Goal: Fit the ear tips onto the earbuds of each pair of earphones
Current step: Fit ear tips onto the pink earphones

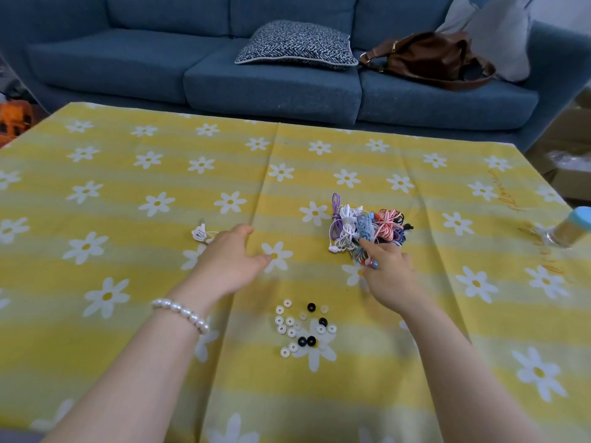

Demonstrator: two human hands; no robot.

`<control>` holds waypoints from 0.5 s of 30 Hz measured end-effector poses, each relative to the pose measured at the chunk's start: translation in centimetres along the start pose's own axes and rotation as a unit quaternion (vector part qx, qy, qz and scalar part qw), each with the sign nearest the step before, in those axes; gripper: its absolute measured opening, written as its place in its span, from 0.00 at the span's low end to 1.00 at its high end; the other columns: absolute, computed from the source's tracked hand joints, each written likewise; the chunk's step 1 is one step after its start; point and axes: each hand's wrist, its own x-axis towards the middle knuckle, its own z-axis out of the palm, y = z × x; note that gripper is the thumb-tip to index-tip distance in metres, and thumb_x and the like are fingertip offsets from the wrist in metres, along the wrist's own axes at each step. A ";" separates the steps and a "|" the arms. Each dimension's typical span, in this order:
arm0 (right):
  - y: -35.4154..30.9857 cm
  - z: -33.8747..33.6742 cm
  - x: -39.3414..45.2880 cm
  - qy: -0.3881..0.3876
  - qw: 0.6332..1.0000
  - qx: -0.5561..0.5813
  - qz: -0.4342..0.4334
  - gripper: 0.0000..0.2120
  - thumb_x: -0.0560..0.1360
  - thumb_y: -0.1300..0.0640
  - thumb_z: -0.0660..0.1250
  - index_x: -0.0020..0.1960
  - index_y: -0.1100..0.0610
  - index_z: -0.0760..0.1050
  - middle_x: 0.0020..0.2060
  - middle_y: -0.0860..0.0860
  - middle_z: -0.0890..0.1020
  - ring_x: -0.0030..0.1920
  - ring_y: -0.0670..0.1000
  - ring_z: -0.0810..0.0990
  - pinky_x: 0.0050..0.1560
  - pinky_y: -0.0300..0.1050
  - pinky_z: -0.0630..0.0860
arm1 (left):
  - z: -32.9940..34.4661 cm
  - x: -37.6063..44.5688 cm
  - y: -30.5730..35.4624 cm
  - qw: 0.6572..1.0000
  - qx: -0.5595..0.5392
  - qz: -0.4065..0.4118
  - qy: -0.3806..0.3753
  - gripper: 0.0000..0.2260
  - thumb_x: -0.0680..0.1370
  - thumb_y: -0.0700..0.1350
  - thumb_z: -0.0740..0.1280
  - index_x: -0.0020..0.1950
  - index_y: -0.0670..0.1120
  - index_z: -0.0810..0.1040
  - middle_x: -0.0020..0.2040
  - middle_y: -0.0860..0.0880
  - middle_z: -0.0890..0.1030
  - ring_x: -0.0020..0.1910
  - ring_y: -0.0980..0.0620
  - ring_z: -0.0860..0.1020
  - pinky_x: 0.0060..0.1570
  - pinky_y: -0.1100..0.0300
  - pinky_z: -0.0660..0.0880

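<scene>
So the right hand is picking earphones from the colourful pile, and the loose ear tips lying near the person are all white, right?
Not quite. The head view shows the ear tips are mostly white, but several are black. The rest holds: the right hand is picking at the colourful pile of earphones.

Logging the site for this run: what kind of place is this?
Most likely a home living room: a blue sofa with a cushion and a brown handbag, behind a low table under a daisy tablecloth.

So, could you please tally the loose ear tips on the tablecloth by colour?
White ear tips: 10
Black ear tips: 4
Beige ear tips: 2
Total: 16 (one more faint pale tip may lie among them)
</scene>
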 end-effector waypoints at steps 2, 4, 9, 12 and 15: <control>0.4 0.2 0.4 0.013 1.000 0.009 0.003 0.21 0.76 0.64 0.57 0.68 0.54 0.68 0.65 0.55 0.69 0.64 0.60 0.63 0.63 0.52 0.61 | 0.1 -0.1 0.2 1.000 0.012 0.007 0.002 0.28 0.74 0.51 0.67 0.71 0.50 0.63 0.67 0.45 0.69 0.62 0.46 0.71 0.57 0.57 0.68; 0.4 -0.2 0.5 0.032 0.995 0.097 0.014 0.17 0.74 0.66 0.57 0.59 0.56 0.76 0.54 0.55 0.75 0.56 0.59 0.70 0.53 0.47 0.67 | 0.1 -0.3 0.4 1.000 0.004 0.021 0.006 0.26 0.73 0.51 0.68 0.70 0.50 0.65 0.67 0.46 0.69 0.61 0.48 0.72 0.56 0.58 0.68; -0.9 -4.0 -1.1 0.112 0.884 0.452 0.027 0.14 0.74 0.66 0.63 0.55 0.52 0.77 0.43 0.44 0.80 0.42 0.36 0.75 0.40 0.26 0.68 | 0.4 -0.9 1.2 0.996 -0.059 0.061 -0.002 0.20 0.73 0.48 0.69 0.64 0.49 0.72 0.63 0.50 0.74 0.59 0.50 0.75 0.58 0.56 0.72; -1.3 -5.5 -1.9 0.173 0.835 0.522 -0.022 0.11 0.74 0.63 0.64 0.52 0.53 0.80 0.44 0.44 0.83 0.44 0.37 0.78 0.46 0.31 0.70 | 0.9 -1.2 1.8 0.992 -0.080 0.093 -0.008 0.15 0.73 0.47 0.69 0.60 0.48 0.75 0.57 0.52 0.78 0.53 0.52 0.77 0.53 0.59 0.72; -1.4 -6.5 -2.8 0.187 0.797 0.568 -0.081 0.15 0.73 0.68 0.60 0.45 0.54 0.83 0.41 0.46 0.85 0.44 0.45 0.80 0.44 0.35 0.72 | 1.1 -1.7 2.4 0.985 -0.108 0.131 -0.015 0.11 0.73 0.46 0.69 0.55 0.49 0.78 0.53 0.55 0.79 0.49 0.56 0.78 0.49 0.62 0.72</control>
